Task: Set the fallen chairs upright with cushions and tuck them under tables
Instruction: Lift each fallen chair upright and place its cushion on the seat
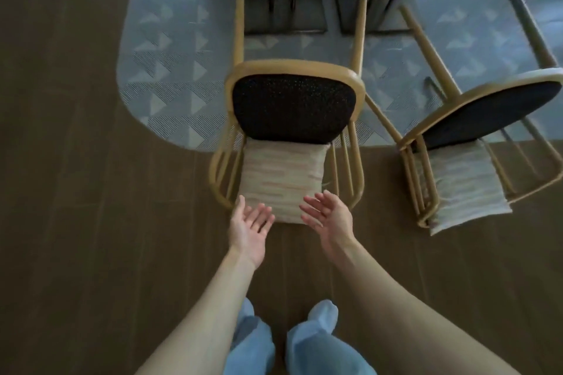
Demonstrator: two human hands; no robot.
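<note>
- Left hand (248,230) and right hand (330,217), palms up, fingers spread, empty, hover at the cushion (281,182) lying on the fallen chair (294,108).
- Lifting the chair may slide the loose cushion off.
- Second chair (475,118) lies close by; legs could snag.

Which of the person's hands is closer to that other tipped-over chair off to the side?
The right hand. It hovers open beside the striped cushion, nearer the side chair; the left hand is farther away.

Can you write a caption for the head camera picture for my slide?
Two open hands, left and right, reach toward a fallen chair's cushion.
</note>
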